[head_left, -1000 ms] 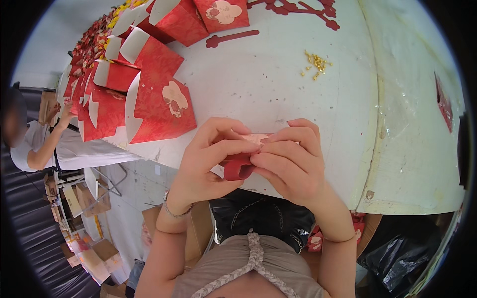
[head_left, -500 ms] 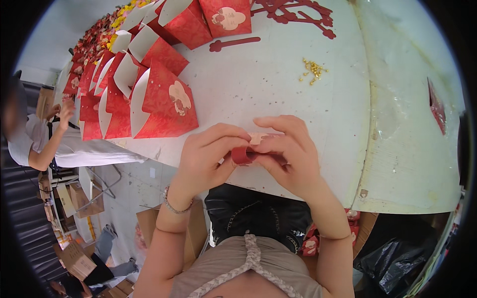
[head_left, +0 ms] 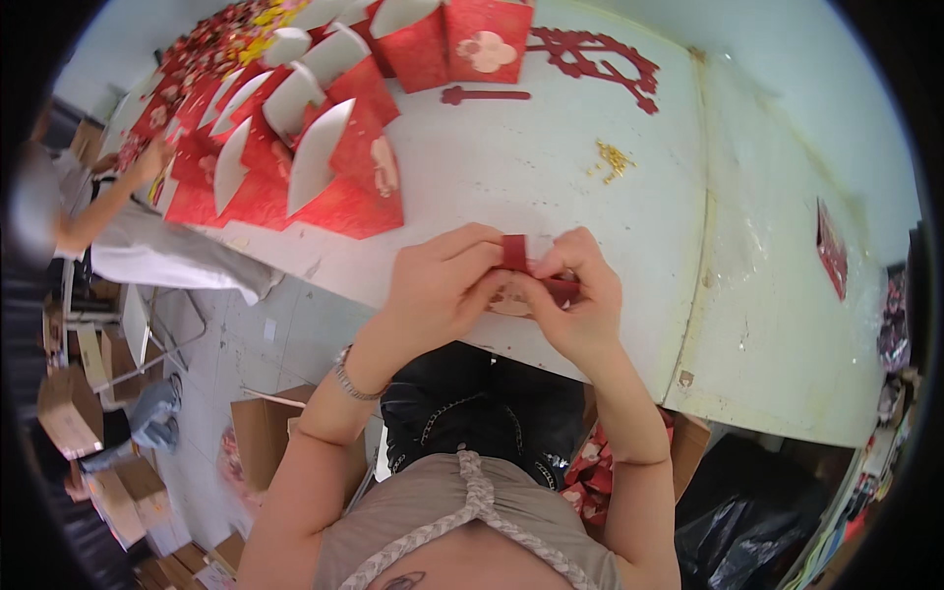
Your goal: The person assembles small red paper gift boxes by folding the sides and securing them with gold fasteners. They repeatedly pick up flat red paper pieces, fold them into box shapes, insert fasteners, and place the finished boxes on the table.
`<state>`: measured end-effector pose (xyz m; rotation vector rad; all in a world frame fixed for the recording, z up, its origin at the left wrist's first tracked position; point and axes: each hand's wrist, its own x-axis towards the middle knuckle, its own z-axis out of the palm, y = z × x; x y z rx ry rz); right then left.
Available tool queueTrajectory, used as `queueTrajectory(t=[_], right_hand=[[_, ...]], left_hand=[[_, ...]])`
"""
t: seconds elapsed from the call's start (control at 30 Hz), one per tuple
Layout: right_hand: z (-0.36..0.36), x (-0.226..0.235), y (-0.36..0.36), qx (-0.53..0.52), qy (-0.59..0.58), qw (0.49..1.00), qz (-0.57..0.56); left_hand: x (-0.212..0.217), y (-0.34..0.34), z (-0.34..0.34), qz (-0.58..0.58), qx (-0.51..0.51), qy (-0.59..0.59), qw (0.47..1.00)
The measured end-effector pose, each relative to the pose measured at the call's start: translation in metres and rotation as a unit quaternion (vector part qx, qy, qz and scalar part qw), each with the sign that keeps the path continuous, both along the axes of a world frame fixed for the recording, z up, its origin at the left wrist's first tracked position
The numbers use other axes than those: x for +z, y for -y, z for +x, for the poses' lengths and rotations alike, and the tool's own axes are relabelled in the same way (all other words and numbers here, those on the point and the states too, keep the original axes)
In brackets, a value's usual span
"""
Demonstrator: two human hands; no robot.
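Over the near table edge, both my hands are closed, fingertips pinching together. A dark red strap stands up between them, held in the fingers of my left hand. My right hand grips the strap's lower part. Below the strap a red piece with a pale pink patch shows between the hands; its full shape is hidden by my fingers. Farther up the table lies a loose dark red strap with a flower-shaped end. Small gold fasteners lie in a little heap to its right.
Open red boxes with white insides stand in rows at the left. More dark red straps lie at the far side. A red packet rests on plastic sheeting at the right. Another person works at the left; cardboard boxes stand below.
The strap was curled in a loop between my hands and now stands upright. The pink patch has turned to below my fingers. The view has shifted slightly.
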<state>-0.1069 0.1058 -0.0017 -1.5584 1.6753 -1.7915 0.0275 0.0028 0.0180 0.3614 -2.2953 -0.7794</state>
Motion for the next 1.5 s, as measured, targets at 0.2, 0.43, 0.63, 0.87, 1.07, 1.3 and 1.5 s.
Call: queueTrajectory(t=[0.2, 0.43, 0.63, 0.87, 1.07, 1.3, 1.5], right_hand=[[-0.022, 0.02, -0.048, 0.047, 0.111, 0.986, 0.111], [-0.073, 0.088, -0.153, 0.039, -0.351, 0.814, 0.461], [-0.009, 0.015, -0.04, 0.045, -0.175, 0.97, 0.162], [0.004, -0.029, 0.026, 0.103, 0.016, 0.994, 0.043], [0.011, -0.048, 0.026, 0.09, 0.135, 0.987, -0.02], [0.0, -0.051, 0.027, 0.09, 0.008, 0.981, -0.171], [0.0, -0.051, 0.022, 0.012, 0.089, 0.994, -0.067]], left_hand=[[0.016, 0.005, 0.022, -0.137, -0.04, -0.024, 0.989], [0.02, 0.057, 0.083, -0.357, 0.284, 0.127, 0.881], [0.012, -0.022, 0.016, -0.008, 0.205, -0.008, 0.979], [-0.045, 0.082, 0.018, 0.288, 0.018, -0.153, 0.945], [-0.074, 0.042, 0.003, 0.361, -0.041, -0.167, 0.917], [-0.053, 0.014, -0.001, 0.439, 0.015, -0.158, 0.884], [-0.056, 0.006, 0.001, 0.43, -0.045, -0.237, 0.87]])
